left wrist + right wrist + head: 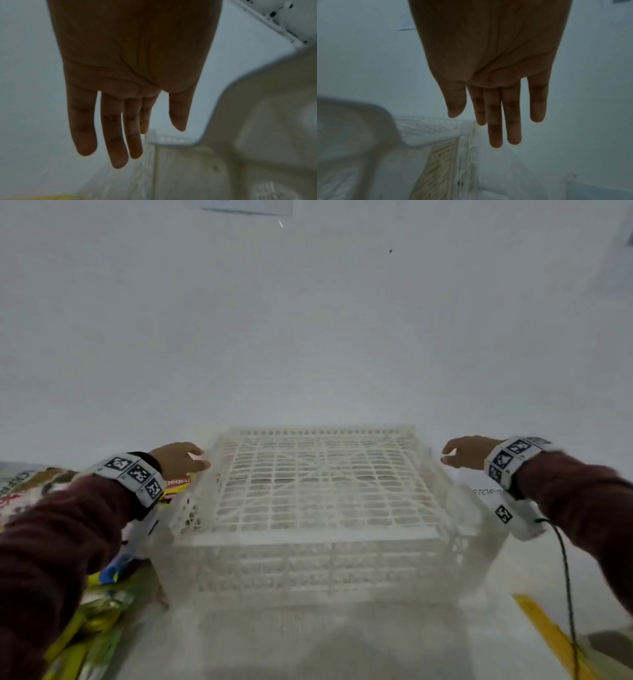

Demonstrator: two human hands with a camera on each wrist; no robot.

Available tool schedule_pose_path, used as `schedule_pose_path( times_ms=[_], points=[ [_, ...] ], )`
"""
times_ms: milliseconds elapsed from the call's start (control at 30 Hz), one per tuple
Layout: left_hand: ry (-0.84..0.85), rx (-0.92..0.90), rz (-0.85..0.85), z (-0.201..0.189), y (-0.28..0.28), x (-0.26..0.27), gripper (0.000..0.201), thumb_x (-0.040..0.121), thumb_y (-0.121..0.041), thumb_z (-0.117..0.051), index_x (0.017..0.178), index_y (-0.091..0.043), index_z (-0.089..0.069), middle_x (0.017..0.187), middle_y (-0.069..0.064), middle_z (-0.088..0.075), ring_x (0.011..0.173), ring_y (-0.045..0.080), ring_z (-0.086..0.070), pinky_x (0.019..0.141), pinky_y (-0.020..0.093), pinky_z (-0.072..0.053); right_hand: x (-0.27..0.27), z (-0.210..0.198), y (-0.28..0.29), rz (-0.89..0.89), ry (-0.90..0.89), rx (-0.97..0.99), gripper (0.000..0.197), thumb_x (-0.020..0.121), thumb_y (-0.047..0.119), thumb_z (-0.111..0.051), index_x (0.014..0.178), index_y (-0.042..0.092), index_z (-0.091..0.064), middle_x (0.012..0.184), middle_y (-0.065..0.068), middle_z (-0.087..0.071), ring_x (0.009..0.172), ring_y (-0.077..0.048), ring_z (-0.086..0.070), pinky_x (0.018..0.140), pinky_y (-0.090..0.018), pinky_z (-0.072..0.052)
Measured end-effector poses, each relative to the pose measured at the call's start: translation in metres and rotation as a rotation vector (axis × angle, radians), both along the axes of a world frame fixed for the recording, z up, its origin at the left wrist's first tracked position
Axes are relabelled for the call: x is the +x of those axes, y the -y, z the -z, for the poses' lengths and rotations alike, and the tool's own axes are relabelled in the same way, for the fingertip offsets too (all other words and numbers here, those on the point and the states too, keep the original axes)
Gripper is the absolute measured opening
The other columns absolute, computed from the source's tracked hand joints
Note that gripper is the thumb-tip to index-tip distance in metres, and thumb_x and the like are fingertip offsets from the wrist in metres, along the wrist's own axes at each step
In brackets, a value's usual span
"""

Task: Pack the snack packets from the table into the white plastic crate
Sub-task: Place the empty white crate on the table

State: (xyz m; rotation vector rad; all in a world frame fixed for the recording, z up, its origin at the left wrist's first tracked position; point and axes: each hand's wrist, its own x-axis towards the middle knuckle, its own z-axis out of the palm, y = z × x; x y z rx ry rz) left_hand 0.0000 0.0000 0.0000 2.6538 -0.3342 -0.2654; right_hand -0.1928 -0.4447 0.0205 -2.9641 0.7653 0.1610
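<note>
Fingers (118,135) straight, head-view snack packets (99,604) beside crate (318,542)

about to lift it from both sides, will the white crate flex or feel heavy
The white crate is open lattice throughout and looks empty, so probably light. Thin mesh walls may flex a little under the left hand and right hand. Its wide, low shape seems unlikely to tip.

Your head camera looks forward and down over the white crate (318,508) from close above; each wrist camera looks along its palm past straight fingers, very near; both also catch the crate's (171,139) rim (428,128), shared with the head view.
</note>
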Motion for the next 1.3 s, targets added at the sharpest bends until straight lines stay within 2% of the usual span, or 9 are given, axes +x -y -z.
schedule_pose_path(
  times_ms=[167, 300, 400, 467, 600, 800, 900, 1133, 1300],
  points=[
    [-0.06, -0.097, -0.099, 0.01, 0.017, 0.005, 0.054, 0.092, -0.02, -0.055, 0.137, 0.002, -0.035, 0.124, 0.025, -0.054, 0.087, 0.032, -0.055, 0.068, 0.028, -0.041, 0.033, 0.014, 0.014, -0.063, -0.009, 0.22, 0.036, 0.097, 0.04, -0.036, 0.109, 0.01, -0.051, 0.095, -0.005, -0.061, 0.085, -0.021, -0.056, 0.084, -0.031, -0.042],
    [-0.094, -0.233, -0.186, 0.015, 0.019, 0.01, 0.045, 0.09, -0.011, -0.057, 0.13, 0.006, -0.044, 0.081, 0.014, -0.055, 0.064, 0.023, -0.047, 0.058, 0.026, -0.038, 0.047, 0.022, 0.022, -0.089, 0.076, 0.327, 0.027, 0.096, 0.033, -0.044, 0.093, 0.006, -0.048, 0.082, -0.009, -0.061, 0.074, -0.021, -0.058, 0.07, -0.029, -0.044],
    [-0.094, -0.279, -0.226, 0.013, 0.021, 0.004, 0.044, 0.089, -0.01, -0.058, 0.129, 0.007, -0.045, 0.078, 0.012, -0.052, 0.069, 0.027, -0.049, 0.06, 0.024, -0.039, 0.048, 0.023, 0.023, -0.093, 0.13, 0.343, 0.03, 0.094, 0.026, -0.049, 0.073, 0.005, -0.046, 0.067, -0.006, -0.057, 0.063, -0.018, -0.053, 0.055, -0.021, -0.039],
    [-0.075, -0.266, -0.22, 0.009, 0.023, -0.003, 0.044, 0.09, -0.01, -0.057, 0.129, 0.006, -0.044, 0.086, 0.013, -0.053, 0.078, 0.028, -0.05, 0.061, 0.027, -0.044, 0.047, 0.024, 0.025, -0.105, 0.161, 0.34, 0.033, 0.094, 0.024, -0.051, 0.066, 0.007, -0.044, 0.064, -0.006, -0.055, 0.058, -0.014, -0.05, 0.052, -0.021, -0.037],
    [-0.05, -0.313, -0.185, 0.002, 0.014, -0.014, 0.026, 0.088, -0.007, -0.059, 0.113, -0.002, -0.051, 0.071, 0.009, -0.051, 0.053, 0.017, -0.054, 0.033, 0.011, -0.041, 0.037, 0.015, 0.026, -0.117, 0.235, 0.358, 0.03, 0.092, 0.024, -0.055, 0.072, 0.001, -0.051, 0.064, -0.006, -0.059, 0.06, -0.015, -0.052, 0.056, -0.024, -0.038],
    [-0.01, -0.493, -0.101, -0.017, -0.007, -0.035, 0.013, 0.088, -0.001, -0.057, 0.084, -0.008, -0.047, 0.074, 0.012, -0.056, 0.049, 0.013, -0.062, 0.04, 0.017, -0.05, -0.003, -0.011, 0.015, -0.206, 0.429, 0.322, 0.026, 0.089, 0.021, -0.058, 0.074, 0.0, -0.054, 0.063, -0.002, -0.06, 0.067, -0.021, -0.056, 0.062, -0.027, -0.038],
    [0.054, -0.595, -0.053, -0.025, -0.02, -0.055, 0.023, 0.086, 0.003, -0.057, 0.076, -0.013, -0.045, 0.074, 0.01, -0.054, 0.041, -0.001, -0.059, 0.042, 0.014, -0.05, -0.032, -0.025, 0.002, -0.239, 0.522, 0.281, 0.026, 0.088, 0.02, -0.059, 0.067, 0.009, -0.049, 0.062, 0.0, -0.06, 0.065, -0.019, -0.056, 0.058, -0.019, -0.036],
    [0.193, -0.687, 0.058, -0.039, -0.056, -0.108, 0.026, 0.08, 0.005, -0.065, 0.071, -0.013, -0.049, 0.071, 0.003, -0.059, 0.05, -0.004, -0.061, 0.056, 0.013, -0.055, -0.102, -0.044, -0.035, -0.204, 0.667, 0.23, 0.025, 0.085, 0.017, -0.063, 0.066, 0.008, -0.05, 0.064, -0.003, -0.061, 0.062, -0.016, -0.057, 0.056, 0.001, -0.04],
    [0.122, -0.801, 0.083, -0.039, -0.072, -0.144, 0.028, 0.083, 0.008, -0.058, 0.074, -0.015, -0.045, 0.049, -0.01, -0.065, 0.049, -0.001, -0.062, 0.054, 0.016, -0.056, -0.146, -0.041, -0.064, -0.153, 0.746, 0.155, 0.017, 0.085, 0.012, -0.062, 0.085, -0.001, -0.052, 0.076, -0.011, -0.06, 0.06, -0.018, -0.059, 0.054, -0.011, -0.041]
  ],
)
